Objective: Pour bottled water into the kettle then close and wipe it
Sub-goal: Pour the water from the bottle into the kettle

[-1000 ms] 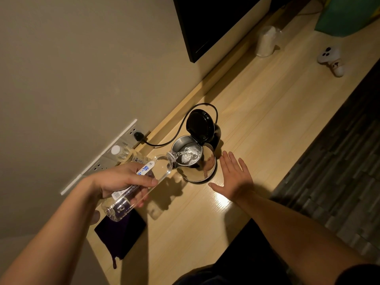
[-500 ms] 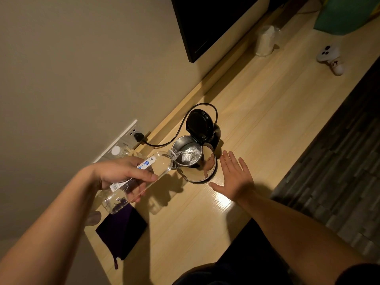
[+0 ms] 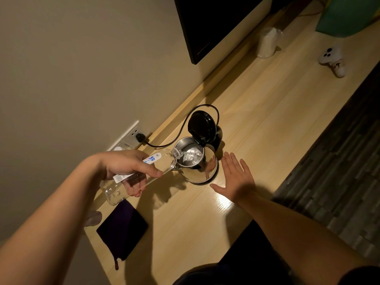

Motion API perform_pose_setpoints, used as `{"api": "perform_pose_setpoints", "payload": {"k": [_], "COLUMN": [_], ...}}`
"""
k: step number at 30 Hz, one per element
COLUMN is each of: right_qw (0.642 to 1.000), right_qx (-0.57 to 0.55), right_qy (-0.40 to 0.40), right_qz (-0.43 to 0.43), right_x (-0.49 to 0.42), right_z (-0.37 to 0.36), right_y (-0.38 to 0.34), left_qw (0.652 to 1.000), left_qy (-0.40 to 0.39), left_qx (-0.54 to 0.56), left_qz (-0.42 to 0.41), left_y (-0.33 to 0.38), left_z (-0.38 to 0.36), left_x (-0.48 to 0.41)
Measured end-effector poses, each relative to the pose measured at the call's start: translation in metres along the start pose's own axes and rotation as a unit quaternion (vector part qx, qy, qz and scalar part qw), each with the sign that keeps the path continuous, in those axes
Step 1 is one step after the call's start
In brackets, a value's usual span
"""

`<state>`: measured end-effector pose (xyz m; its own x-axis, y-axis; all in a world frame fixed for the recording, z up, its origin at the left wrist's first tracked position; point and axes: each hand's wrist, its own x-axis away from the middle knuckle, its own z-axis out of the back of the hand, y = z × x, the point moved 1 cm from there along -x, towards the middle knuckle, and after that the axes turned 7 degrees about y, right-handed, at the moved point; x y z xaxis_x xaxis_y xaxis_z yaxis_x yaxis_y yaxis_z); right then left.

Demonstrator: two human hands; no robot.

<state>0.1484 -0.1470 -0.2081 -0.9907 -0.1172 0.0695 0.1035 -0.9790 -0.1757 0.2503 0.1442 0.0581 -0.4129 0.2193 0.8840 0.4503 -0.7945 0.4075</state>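
A steel kettle [image 3: 209,171] stands on the wooden counter [image 3: 267,112] with its black lid [image 3: 201,126] swung open. My left hand [image 3: 125,167] grips a clear water bottle [image 3: 162,163] with a blue and white label, tipped almost flat, its neck over the kettle's rim. A thin stream of water runs into the kettle. My right hand [image 3: 236,177] rests flat on the counter just right of the kettle, fingers spread, holding nothing. A dark purple cloth [image 3: 123,227] lies on the counter at the near left.
The kettle's black cord [image 3: 181,130] runs to a wall socket [image 3: 133,132]. A dark screen [image 3: 216,23] hangs on the wall above. At the far right sit a wrapped cup [image 3: 267,44], a white controller [image 3: 331,58] and a green bag [image 3: 345,15]. A second bottle's white cap [image 3: 117,149] peeks behind my hand.
My left hand has raised the bottle's base a little, tipping it further as the water drains. The right hand and kettle have stayed where they were.
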Motion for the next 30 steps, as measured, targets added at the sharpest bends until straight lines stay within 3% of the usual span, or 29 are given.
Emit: {"api": "perform_pose_setpoints", "payload": {"k": [20,30], "right_qw": [0.996,0.998], "right_qx": [-0.04,-0.033], "right_qy": [0.084,0.052], "right_qz": [0.008,0.002], "right_x": [0.006,0.004], "right_z": [0.002,0.001], "right_y": [-0.001,-0.001], "left_qw": [0.986,0.961], "left_qy": [-0.049,-0.042], "left_qx": [-0.133,-0.235], "left_qz": [0.09,0.138], "left_y": [0.056,0.087], "left_z": [0.009,0.009], "left_x": [-0.005,-0.005]}}
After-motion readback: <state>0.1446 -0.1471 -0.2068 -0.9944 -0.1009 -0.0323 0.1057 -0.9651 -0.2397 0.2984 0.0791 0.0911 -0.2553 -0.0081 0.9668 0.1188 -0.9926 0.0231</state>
